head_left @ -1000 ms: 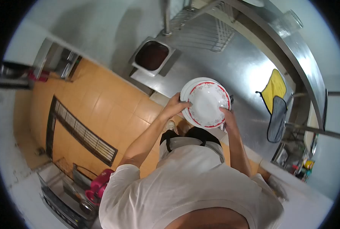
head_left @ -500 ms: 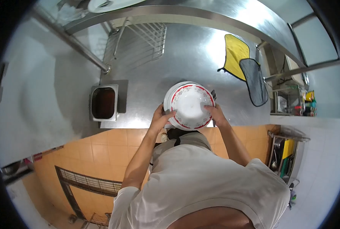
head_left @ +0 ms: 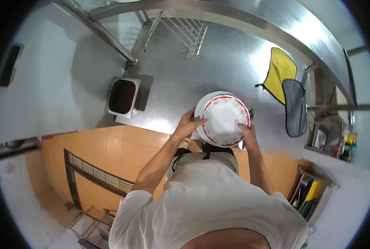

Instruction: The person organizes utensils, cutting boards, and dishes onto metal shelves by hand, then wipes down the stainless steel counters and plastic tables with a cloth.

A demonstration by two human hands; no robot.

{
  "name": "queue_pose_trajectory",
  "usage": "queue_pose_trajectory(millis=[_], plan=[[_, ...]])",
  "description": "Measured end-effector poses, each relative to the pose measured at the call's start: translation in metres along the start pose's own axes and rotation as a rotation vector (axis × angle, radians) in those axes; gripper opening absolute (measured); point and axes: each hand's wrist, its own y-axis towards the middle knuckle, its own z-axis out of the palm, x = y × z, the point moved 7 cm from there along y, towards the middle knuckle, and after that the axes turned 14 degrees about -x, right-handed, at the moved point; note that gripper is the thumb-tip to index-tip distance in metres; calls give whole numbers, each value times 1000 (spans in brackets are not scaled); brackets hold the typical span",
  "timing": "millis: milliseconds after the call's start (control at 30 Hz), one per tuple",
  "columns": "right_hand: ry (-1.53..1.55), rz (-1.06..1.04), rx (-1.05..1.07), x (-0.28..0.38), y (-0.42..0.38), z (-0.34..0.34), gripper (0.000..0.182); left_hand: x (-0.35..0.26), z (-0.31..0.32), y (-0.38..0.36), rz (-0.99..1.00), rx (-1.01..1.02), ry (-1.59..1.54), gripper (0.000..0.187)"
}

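Observation:
A small stack of white plates [head_left: 225, 121] is held level over the front edge of the steel counter [head_left: 168, 91]. The top plate has a red rim band and a floral pattern. My left hand [head_left: 189, 124] grips the stack's left edge, thumb on top and fingers underneath. On the right edge, my right hand [head_left: 248, 135] grips it the same way, its thumb resting on the top plate. A dark piece, perhaps cutlery handles [head_left: 251, 113], sticks out by the right rim; most of it is hidden.
A steel container [head_left: 137, 97] with dark reddish-brown contents stands at the counter's left front. Behind it is a wire rack [head_left: 195, 39]. To the right lie a yellow cloth [head_left: 281, 72] and a grey cloth [head_left: 295, 110]. A steel shelf [head_left: 243, 14] spans the back on posts.
The camera view has turned, so the counter and its items appear shifted to the right and tilted. Both hands keep their hold on the plates.

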Motion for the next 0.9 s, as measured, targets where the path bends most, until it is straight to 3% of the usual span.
queue_pose_trajectory(millis=[100, 233, 400, 667, 767, 867, 900], plan=[[-179, 5, 49, 9, 35, 12, 44, -4, -4, 1, -10, -129, -38, 73], [-192, -62, 237, 33, 65, 59, 44, -9, -29, 12, -11, -280, 8, 74], [-374, -112, 212, 39, 104, 125, 46, -20, -79, 41, -38, -370, 11, 56], [-490, -150, 239, 56, 139, 236, 49, -49, -140, 95, 163, -517, -202, 46], [-560, -144, 242, 64, 136, 257, 47, -42, -158, 118, 302, -567, -120, 54], [-511, -194, 251, 43, 168, 271, 46, -36, -177, 130, 379, -850, 179, 59], [-473, -221, 254, 35, 178, 271, 45, -36, -179, 131, 374, -842, 182, 60]])
